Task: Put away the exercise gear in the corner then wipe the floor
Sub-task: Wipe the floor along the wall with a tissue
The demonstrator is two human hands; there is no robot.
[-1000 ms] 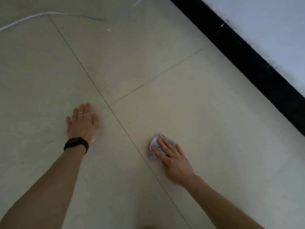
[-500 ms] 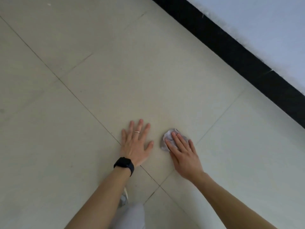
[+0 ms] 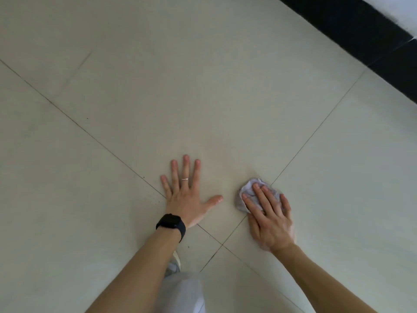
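Observation:
My right hand [image 3: 269, 219] presses a small crumpled grey-white cloth [image 3: 249, 188] flat against the pale tiled floor [image 3: 203, 86], fingers straight on top of it. The cloth pokes out past my fingertips, close to a tile joint. My left hand [image 3: 186, 195] lies spread flat on the floor a short way to the left of the cloth, with a ring on one finger and a black watch on the wrist. No exercise gear is in view.
A black skirting board [image 3: 361, 35] runs diagonally across the upper right below a white wall. Four tile joints cross just below my hands. My own light grey trouser leg [image 3: 180, 294] and a shoe tip [image 3: 174, 264] sit at the bottom centre.
The view has swung toward the wall. My left hand has shifted to rest nearer the right hand, and my right hand has slid the cloth along the floor to a tile joint.

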